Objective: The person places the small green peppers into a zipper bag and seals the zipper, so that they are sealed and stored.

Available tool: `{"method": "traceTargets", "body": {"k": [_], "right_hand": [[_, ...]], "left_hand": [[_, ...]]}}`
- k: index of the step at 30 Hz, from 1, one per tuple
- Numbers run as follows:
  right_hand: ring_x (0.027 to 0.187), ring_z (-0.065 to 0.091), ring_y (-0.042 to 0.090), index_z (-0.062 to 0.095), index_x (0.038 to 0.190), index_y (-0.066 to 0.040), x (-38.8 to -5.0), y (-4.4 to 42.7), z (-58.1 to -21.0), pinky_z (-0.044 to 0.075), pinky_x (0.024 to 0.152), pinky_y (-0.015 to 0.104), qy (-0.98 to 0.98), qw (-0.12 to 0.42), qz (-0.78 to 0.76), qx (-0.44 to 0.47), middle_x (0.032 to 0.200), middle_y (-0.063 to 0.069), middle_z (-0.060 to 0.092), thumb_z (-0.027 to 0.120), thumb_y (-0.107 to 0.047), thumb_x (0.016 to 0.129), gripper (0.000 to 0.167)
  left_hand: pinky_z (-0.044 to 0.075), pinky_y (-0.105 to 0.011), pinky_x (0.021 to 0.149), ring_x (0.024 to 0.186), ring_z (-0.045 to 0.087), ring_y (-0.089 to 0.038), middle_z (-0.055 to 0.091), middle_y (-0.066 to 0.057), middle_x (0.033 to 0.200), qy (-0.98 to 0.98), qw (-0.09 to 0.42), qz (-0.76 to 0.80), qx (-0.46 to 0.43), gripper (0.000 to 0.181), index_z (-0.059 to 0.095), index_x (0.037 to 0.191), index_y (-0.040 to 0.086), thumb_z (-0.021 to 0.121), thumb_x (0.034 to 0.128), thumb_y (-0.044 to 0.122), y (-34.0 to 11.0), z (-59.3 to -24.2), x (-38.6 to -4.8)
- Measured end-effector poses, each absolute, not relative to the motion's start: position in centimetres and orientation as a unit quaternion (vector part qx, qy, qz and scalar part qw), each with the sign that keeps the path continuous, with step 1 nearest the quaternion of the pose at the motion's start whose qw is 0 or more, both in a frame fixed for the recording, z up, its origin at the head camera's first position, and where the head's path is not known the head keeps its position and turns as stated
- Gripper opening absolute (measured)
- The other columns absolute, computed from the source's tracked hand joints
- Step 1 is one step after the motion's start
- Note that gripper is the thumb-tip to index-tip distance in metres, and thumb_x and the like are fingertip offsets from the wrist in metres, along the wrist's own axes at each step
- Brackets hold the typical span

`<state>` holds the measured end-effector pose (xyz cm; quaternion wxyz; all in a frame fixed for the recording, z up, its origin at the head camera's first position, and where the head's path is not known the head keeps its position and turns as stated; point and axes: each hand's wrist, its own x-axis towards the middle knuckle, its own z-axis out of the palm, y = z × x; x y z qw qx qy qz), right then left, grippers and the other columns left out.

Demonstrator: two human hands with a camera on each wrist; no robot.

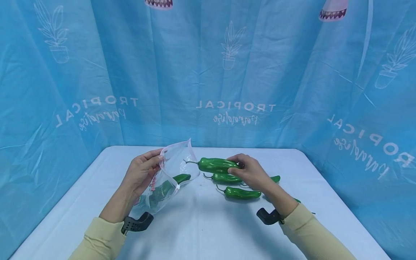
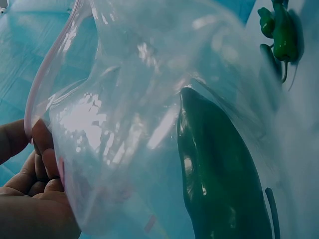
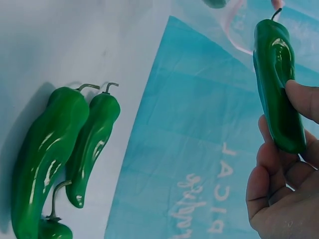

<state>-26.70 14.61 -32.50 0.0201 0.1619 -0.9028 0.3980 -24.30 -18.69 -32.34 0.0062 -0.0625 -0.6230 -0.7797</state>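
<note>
My left hand (image 1: 143,171) pinches the rim of a clear zip bag (image 1: 177,159) between thumb and fingers, and the bag's mouth gapes toward the right. Inside the bag lies a green pepper (image 2: 219,174), seen through the plastic. My right hand (image 1: 248,171) holds another green pepper (image 1: 216,165) by its blunt end, stem pointing left at the bag's opening. In the right wrist view, that held pepper (image 3: 276,84) is gripped between thumb and fingers, above the table. Below it, more green peppers (image 1: 242,193) lie on the table, partly hidden by my right hand and forearm.
A white-covered table (image 1: 201,231) carries everything. Blue printed curtains (image 1: 234,133) stand along its back and sides. Loose peppers (image 3: 50,144) lie close together near my right forearm. A black wrist mount (image 1: 138,222) sits on each wrist.
</note>
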Motion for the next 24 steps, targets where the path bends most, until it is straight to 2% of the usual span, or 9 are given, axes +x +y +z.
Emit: {"method": "traceTargets", "body": {"k": [7,15,24], "right_hand": [[0.095,0.057,0.017,0.061,0.12,-0.018,-27.3,13.3,-32.0,0.05,0.08,0.032,-0.903,0.011,0.395,0.171,0.11,0.0,0.061,0.067,-0.023,0.088,0.033],[0.083,0.056,0.016,0.063,0.119,-0.016,-27.8,11.7,-31.5,0.048,0.068,0.028,-0.905,0.0,0.388,0.177,0.105,0.0,0.061,0.068,-0.023,0.087,0.033],[0.081,0.055,0.015,0.065,0.117,-0.016,-28.3,10.2,-31.3,0.047,0.068,0.027,-0.915,0.007,0.358,0.183,0.105,-0.002,0.061,0.068,-0.023,0.087,0.031]], "left_hand": [[0.052,-0.019,0.077,0.087,0.064,-0.008,0.069,0.005,0.102,-0.622,0.005,-0.78,-0.066,0.03,0.063,0.116,0.012,0.067,0.0878,0.021,-18.7,-32.4,-24.4],[0.053,-0.018,0.077,0.087,0.063,-0.008,0.069,0.007,0.099,-0.626,0.006,-0.777,-0.069,0.033,0.061,0.118,0.01,0.067,0.088,0.021,-18.7,-32.4,-24.4],[0.053,-0.019,0.078,0.09,0.064,-0.01,0.069,0.004,0.103,-0.624,0.004,-0.779,-0.069,0.029,0.063,0.116,0.011,0.067,0.0881,0.02,-18.8,-32.5,-24.4]]}}
